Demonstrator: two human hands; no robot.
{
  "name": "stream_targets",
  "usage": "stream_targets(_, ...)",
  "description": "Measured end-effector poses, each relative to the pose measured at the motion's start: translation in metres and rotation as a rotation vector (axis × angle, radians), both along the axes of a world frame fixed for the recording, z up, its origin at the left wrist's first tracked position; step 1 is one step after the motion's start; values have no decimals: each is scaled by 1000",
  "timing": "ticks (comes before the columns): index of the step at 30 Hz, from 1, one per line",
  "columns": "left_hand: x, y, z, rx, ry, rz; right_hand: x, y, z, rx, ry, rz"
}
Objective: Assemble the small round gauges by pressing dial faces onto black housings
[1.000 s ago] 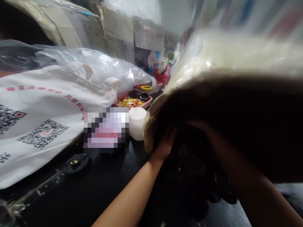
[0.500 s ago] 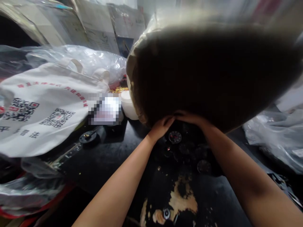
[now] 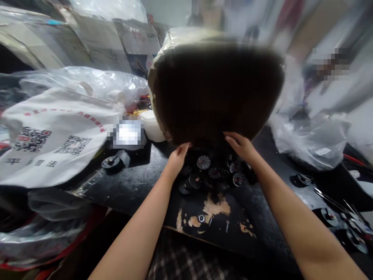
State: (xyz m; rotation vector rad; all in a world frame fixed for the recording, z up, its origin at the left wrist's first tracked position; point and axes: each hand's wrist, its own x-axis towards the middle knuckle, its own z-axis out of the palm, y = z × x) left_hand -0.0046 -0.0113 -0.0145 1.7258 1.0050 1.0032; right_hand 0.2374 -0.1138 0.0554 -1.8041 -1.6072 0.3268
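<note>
A large box-like thing (image 3: 215, 89) with a pale, taped-looking rim stands tilted with its very dark side toward me; whether that is its hollow inside or a solid face I cannot tell. At its lower left edge is my left hand (image 3: 177, 156), thumb and fingers partly in shadow, fingers stretched out. My right hand (image 3: 240, 144) is at the lower right, fingers extended and apart against the dark area. Between my forearms lie several small round dial gauges, among them one gauge (image 3: 203, 162) with a dark face and another gauge (image 3: 238, 179) with red marks.
A white cloth bag (image 3: 61, 132) with printed codes lies at the left, beside a white round container (image 3: 153, 125). A black round part (image 3: 112, 164) sits on the black table (image 3: 140, 186). Clear plastic bags (image 3: 317, 142) and tweezers-like metal tools (image 3: 329, 198) are at the right.
My hands, together at the dark thing's lower edge before, have moved apart. The dark thing appears smaller and farther off. More dial gauges show under it, and my view has shifted.
</note>
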Motion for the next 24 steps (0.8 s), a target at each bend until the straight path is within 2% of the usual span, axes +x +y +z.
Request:
stream_targets(2, -15, -17, 4, -5, 1, 69, 22, -45, -10, 15, -10, -168)
stream_targets(5, -40, -64, 8, 22, 34, 159, 34, -96, -39, -4, -4, -300)
stream_targets(7, -53, -105, 11, 118, 85, 142, 23, -110, -58, -17, 12, -330)
stream_targets(8, -56, -126, 12, 228, 134, 117, 14, -111, -65, -20, 21, -341)
stream_targets(11, -47, -174, 15, 492, 274, 16, -15, -100, -75, -24, 43, -368)
stream_targets(13, -31, -190, 15, 561, 375, -34, -31, -89, -74, -31, 55, -362)
stream_targets(16, -3, -195, 15, 575, 510, -18, -44, -85, -65, -36, 73, -323)
stream_targets(18, 9, -193, 16, 543, 526, 5, -47, -97, -55, -11, 76, -305)
stream_targets(20, 12, -193, 18, 517, 509, 6, -51, -119, -43, 32, 72, -286)
stream_targets(22, 6, -196, 20, 417, 419, -44, -60, -146, -31, 50, 80, -231)
stream_targets(24, -7, -202, 21, 148, 245, -114, -74, -169, -22, 4, 85, -108)
